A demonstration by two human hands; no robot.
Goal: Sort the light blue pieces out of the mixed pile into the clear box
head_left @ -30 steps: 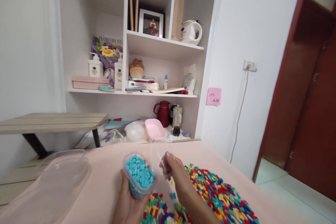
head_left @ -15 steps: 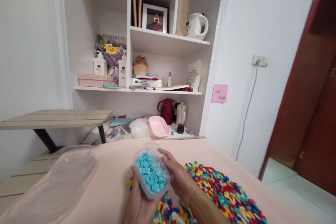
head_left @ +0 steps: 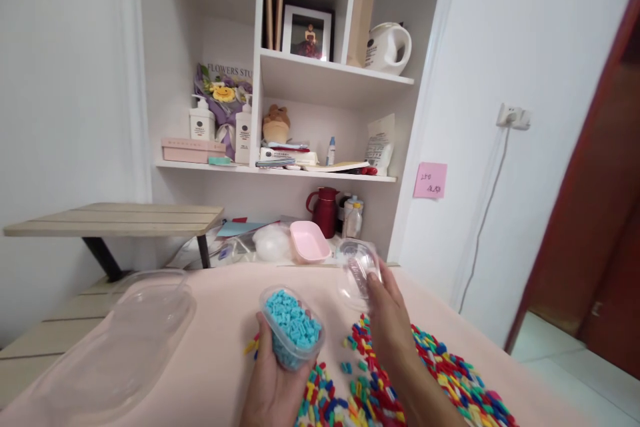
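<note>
My left hand (head_left: 273, 380) is wrapped round a small clear tub (head_left: 293, 330) filled with light-blue beads and holds it above the pink table (head_left: 220, 360). To its right, my right hand (head_left: 387, 317) grips the tub's clear lid (head_left: 356, 270), lifted up and away from the tub. A heap of mixed coloured beads (head_left: 400, 387) lies on the table under and to the right of both hands.
A large clear plastic container (head_left: 117, 340) lies on the table at the left. Behind the table stand a white shelf unit (head_left: 325, 80) with bottles, a kettle and a photo frame, a pink dish (head_left: 309, 241), a red jug (head_left: 325, 211) and a wooden bench (head_left: 115, 220). A brown door (head_left: 600, 213) is at the right.
My right hand was at the tub's rim and has now moved up and to the right with the clear lid. The tub stays in my left hand. The view has shifted left.
</note>
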